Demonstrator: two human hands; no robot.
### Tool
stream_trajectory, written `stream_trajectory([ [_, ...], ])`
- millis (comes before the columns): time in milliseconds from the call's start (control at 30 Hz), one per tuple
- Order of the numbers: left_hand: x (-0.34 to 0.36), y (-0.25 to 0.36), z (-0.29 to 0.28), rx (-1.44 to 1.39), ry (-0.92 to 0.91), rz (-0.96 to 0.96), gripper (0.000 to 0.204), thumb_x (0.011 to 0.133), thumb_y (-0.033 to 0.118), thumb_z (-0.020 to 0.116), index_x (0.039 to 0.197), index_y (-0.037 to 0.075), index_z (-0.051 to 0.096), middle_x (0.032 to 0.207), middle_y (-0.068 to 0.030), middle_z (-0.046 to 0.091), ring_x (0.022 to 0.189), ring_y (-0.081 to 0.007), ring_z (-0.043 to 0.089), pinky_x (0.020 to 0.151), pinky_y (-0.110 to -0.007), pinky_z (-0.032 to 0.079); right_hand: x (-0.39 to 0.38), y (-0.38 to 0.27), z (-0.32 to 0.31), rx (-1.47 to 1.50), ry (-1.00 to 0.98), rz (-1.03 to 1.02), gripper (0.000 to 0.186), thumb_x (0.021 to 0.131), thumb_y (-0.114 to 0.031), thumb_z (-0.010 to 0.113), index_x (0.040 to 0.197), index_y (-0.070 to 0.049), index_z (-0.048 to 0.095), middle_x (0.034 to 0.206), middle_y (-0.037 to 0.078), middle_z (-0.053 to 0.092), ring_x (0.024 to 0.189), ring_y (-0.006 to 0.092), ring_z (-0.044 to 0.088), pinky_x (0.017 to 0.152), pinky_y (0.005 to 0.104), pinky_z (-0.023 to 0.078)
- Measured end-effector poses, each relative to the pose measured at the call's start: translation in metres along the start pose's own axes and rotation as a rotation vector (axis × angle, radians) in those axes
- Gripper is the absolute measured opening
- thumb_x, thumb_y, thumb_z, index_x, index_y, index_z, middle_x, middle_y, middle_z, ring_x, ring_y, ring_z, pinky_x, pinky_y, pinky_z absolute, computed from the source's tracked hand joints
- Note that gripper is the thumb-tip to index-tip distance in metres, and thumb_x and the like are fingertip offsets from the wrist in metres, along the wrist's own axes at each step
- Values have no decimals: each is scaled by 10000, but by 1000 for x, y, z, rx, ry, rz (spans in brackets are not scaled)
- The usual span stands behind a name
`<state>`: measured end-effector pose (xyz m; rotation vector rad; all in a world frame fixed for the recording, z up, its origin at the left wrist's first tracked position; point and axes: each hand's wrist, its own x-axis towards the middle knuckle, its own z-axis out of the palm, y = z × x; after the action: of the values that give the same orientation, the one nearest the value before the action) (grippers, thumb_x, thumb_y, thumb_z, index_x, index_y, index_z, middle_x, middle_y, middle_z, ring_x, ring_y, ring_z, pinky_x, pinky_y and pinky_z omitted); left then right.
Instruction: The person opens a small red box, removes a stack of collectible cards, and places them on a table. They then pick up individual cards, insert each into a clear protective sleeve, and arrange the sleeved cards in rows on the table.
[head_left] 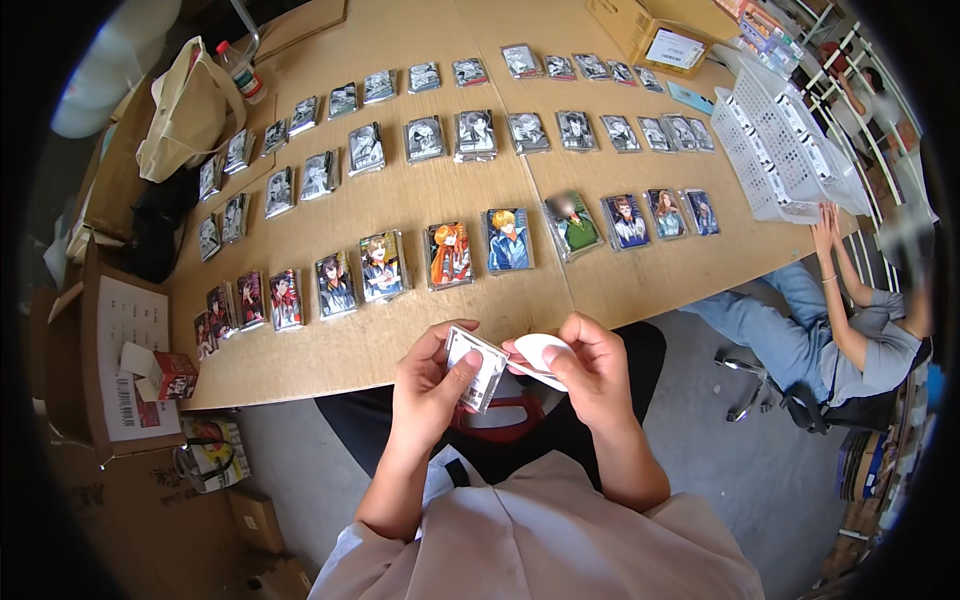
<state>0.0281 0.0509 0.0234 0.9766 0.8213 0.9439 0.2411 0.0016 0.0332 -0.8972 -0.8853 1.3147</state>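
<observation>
The small rectangular stack with a white, dark-printed face [478,372] is in the left hand [432,385], thumb laid across its face and fingers behind. It is held just beyond the near edge of the pale wooden tabletop [625,290], above the person's lap. Just to its right, the right hand [592,372] pinches a thin white piece with a rounded edge [536,349] between thumb and fingers — whether that is one layer or several, I cannot tell.

The stack looks light and fairly stiff, its surface probably smooth enough for layers to slide over one another. Gripping it by the long sides, thumb flat on top, should keep it square; squeezing hard at a corner might crease it. The white piece seems thinner and more easily bent, so a soft pinch near its edge should suit it.

Directly beyond the hands runs a curved row of colourful illustrated card stacks [451,254], with grey-toned illustrated card stacks [475,134] in rows farther off. Well to the right of the hands stands a white perforated plastic basket [745,187], a seated co-worker [868,345] beside it; well to the left — an open brown cardboard box [92,345].
</observation>
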Motion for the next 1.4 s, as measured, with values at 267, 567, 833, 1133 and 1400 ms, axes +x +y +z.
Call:
stream_trajectory([
  [267,-5,4,0,62,14,26,377,1019,55,730,1356,-59,606,1052,-68,742,950,-104,690,862,-249,547,1,3,10,-161,72,-110,214,1050,-19,676,904,-22,519,906,34,666,806,45,607,698,221,490],
  [567,-12,0,-1,299,81,67,334,1016,78,757,1309,-39,649,1026,-39,743,917,-69,672,824,-238,562,-8,16,13,-139,172,-8,250,1104,-200,657,923,-45,580,740,-54,526,646,2,423,567,204,343],
  [833,-16,-3,-6,200,39,58,331,1005,92,776,1292,-33,670,1036,-38,745,930,-75,677,820,-234,556,-10,27,4,-418,129,-112,307,1089,-187,679,857,-14,574,768,-6,571,607,50,432,548,237,350],
  [1133,-16,-10,-3,305,30,80,417,875,28,889,1225,-26,670,1024,-55,766,929,-92,704,834,-260,574,-17,15,1,-640,140,-96,331,1048,-165,739,802,25,626,658,-32,520,603,33,408,528,253,309],
  [1400,-16,-28,-4,421,-29,1,280,917,55,863,1133,-37,710,982,-33,756,872,-71,680,783,-251,563,-12,23,1,-494,166,-44,246,1012,-116,768,869,53,660,737,70,649,634,75,648,561,239,468],
])
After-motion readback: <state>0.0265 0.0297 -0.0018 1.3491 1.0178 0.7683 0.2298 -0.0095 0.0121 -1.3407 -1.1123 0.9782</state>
